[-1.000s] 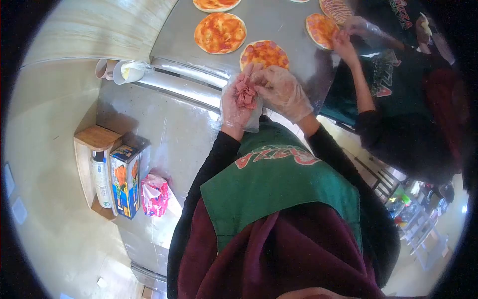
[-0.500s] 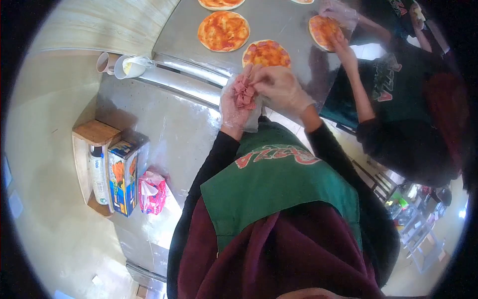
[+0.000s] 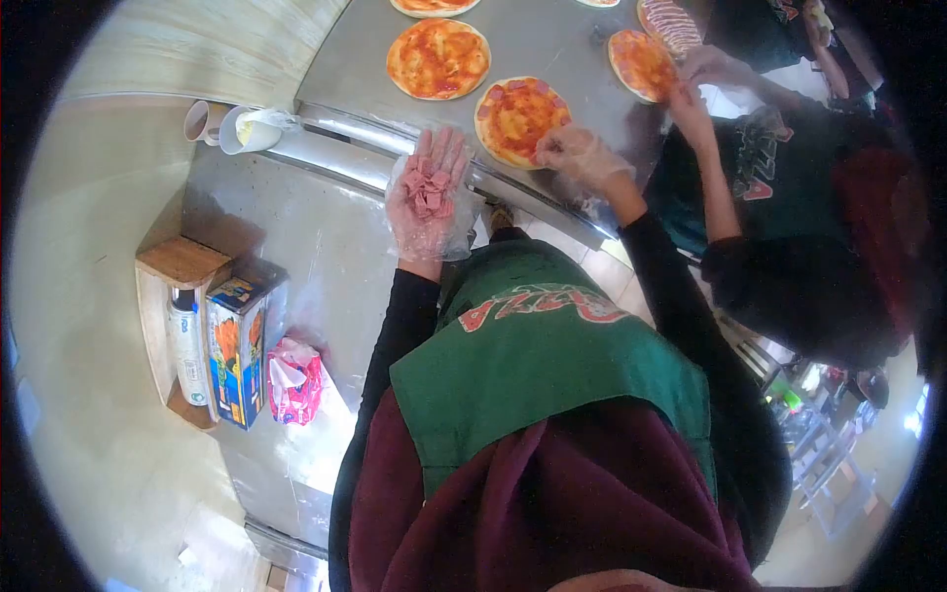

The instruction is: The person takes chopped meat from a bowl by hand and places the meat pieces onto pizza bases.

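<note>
My left hand (image 3: 426, 212), in a clear plastic glove, lies palm up with its fingers stretched out. A pile of pink meat pieces (image 3: 432, 194) rests on that palm. My right hand (image 3: 582, 158), gloved too, is at the lower right edge of a sauced pizza base (image 3: 521, 120). Its fingers are pressed together, and what they may hold is too small to make out. Pink pieces lie along the upper and left edge of this base. Another base with sauce only (image 3: 438, 59) lies to its upper left.
A co-worker's gloved hands are at a topped pizza (image 3: 641, 65) on the right. White cups (image 3: 247, 131) stand at the metal counter's left edge. A wooden holder (image 3: 182, 261), a colourful box (image 3: 237, 350) and a pink packet (image 3: 295, 383) are at lower left.
My hands have moved apart: the left one went left with the meat pile, and the right one went right to the pizza's edge. More of that pizza shows now.
</note>
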Available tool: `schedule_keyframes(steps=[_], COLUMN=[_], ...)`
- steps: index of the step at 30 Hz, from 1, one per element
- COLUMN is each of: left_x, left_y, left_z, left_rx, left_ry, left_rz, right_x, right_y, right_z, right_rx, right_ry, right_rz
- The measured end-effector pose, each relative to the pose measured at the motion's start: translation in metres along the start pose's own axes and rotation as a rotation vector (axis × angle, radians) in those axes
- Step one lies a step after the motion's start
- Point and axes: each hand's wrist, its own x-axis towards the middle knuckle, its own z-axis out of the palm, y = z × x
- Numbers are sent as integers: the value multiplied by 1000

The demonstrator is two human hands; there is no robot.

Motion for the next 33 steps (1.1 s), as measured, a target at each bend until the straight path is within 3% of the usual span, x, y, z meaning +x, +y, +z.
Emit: schedule_keyframes(steps=[3, 6, 12, 16, 19, 21, 23, 25, 33], left_x=[0, -2, 3, 9, 16, 21, 19, 12, 12], left_y=[-5, -10, -19, -26, -28, -32, -28, -25, -23], left_z=[-7, 9, 20, 20, 10, -2, 11, 29, 27], left_rx=[-60, -52, -13, -76, 74, -451, -424, 155, 8], left_ry=[-32, 54, 72, 33, -5, -294, -294, -9, -5], left_rz=[-29, -51, -120, -163, -162, -284, -275, -136, -133], right_x=[-5, -5, -10, -19, -30, -29, -30, -30, -24], right_y=[-28, -32, -41, -63, -96, -99, -106, -108, -99], right_z=[-10, 0, -16, -25, -24, -11, -6, -4, 9], right_rx=[-49, -158, 112, 139, 200, 275, 175, 127, 100], right_ry=[-44, 128, 229, 193, 105, 142, 232, 265, 316], right_rz=[116, 104, 25, -222, -300, -311, -344, -352, -409])
